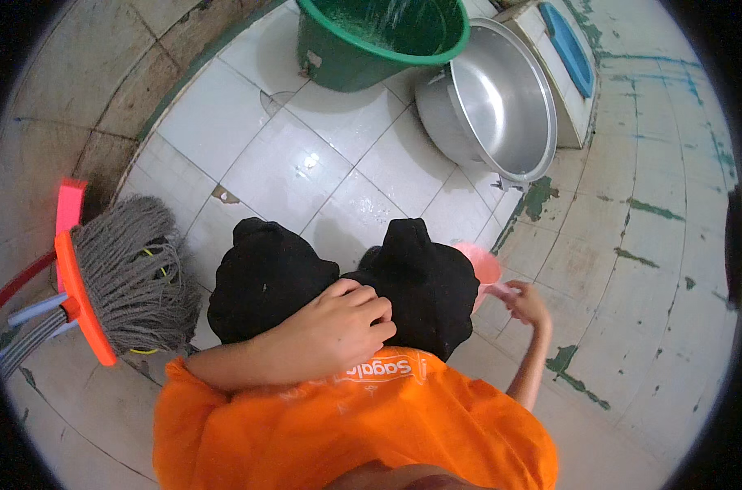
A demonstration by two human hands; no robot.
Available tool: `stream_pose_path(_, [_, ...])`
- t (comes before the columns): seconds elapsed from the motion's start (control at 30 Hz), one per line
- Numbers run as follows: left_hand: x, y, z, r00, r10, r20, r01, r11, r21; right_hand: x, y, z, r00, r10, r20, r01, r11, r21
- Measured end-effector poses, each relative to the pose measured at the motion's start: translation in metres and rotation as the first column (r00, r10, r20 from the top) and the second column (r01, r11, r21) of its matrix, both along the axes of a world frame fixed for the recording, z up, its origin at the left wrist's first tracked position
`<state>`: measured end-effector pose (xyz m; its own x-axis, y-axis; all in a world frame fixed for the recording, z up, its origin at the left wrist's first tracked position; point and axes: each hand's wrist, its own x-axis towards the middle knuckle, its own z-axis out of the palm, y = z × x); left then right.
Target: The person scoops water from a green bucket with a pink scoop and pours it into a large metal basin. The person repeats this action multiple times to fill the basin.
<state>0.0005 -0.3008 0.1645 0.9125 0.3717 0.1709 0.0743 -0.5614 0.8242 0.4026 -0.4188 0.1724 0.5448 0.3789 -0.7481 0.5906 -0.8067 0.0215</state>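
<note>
My right hand (531,305) is closed around the handle of a pink dipper (482,266), out beside my right knee. Part of the dipper's bowl is hidden behind the black cloth over that knee. Across my lap lies my left forearm, and my left hand (346,322) rests on the black trousers (269,282) with its fingers loosely bent and nothing visible in them. My knees are drawn up, and an orange shirt (346,425) covers my body.
Ahead, water falls into a green bucket (335,72). A large silver basin (510,106) leans beside it, near a blue plastic piece (568,49) on a ledge. A grey string mop (134,278) with an orange head stands at the left wall. White tiles (277,167) look wet.
</note>
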Motion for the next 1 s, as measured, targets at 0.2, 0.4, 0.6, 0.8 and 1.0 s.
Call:
stream_pose_path(0.2, [-0.005,-0.001,-0.006,1.000,0.027,-0.004,-0.027,0.999,0.040,0.059,0.033,-0.147,0.897,0.353,-0.264,-0.441,0.740,-0.508])
stream_pose_path(0.4, [-0.003,-0.005,-0.004,0.993,0.101,0.058,-0.102,0.995,0.001,0.084,0.133,-0.225,0.574,0.679,-0.457,-0.753,0.218,-0.621])
stream_pose_path(0.6, [0.003,-0.005,-0.008,0.995,0.091,0.039,-0.091,0.996,0.011,0.039,0.201,-0.177,0.781,0.568,-0.261,-0.616,0.628,-0.476])
stream_pose_path(0.8, [0.003,-0.003,-0.004,0.996,0.078,0.032,-0.077,0.997,-0.016,0.004,0.203,-0.125,0.730,0.646,-0.224,-0.632,0.512,-0.582])
stream_pose_path(1.0, [0.004,0.000,-0.002,0.988,0.142,0.063,-0.134,0.984,-0.118,-0.066,0.215,0.004,0.829,0.543,0.134,-0.498,0.826,-0.265])
